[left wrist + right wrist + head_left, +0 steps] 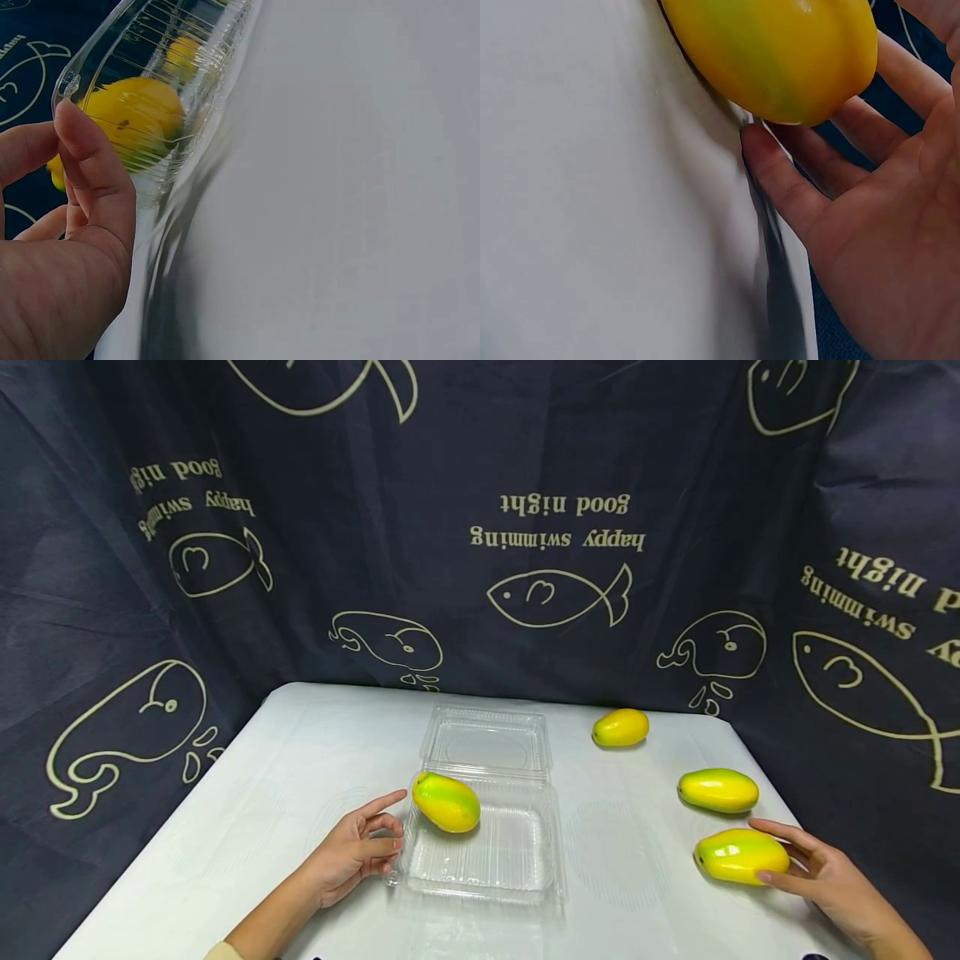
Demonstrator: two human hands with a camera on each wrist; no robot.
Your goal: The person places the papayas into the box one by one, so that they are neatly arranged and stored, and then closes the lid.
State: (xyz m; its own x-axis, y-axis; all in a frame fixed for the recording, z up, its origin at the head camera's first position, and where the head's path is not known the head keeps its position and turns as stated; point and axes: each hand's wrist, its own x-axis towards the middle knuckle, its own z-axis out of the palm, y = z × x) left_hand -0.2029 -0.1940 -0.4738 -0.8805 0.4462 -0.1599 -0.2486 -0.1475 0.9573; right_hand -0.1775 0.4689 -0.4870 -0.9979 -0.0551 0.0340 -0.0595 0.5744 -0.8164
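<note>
My left hand (356, 852) is at the left edge of an open clear plastic box (517, 852). In the left wrist view its thumb and fingers pinch the box's rim (69, 84). A yellow-green papaya (450, 803) lies in the back left part of the box. At the table's right side my right hand (828, 877) holds another papaya (738, 855) by its right end, thumb on the near side and forefinger behind. The right wrist view shows the fingers around the end of that papaya (780, 52).
Just behind the held papaya lies another papaya (718, 791), and one more papaya (621, 727) is near the table's back edge. The box's lid (486, 714) lies folded back. Dark printed cloth (555, 460) surrounds the white table (630, 935).
</note>
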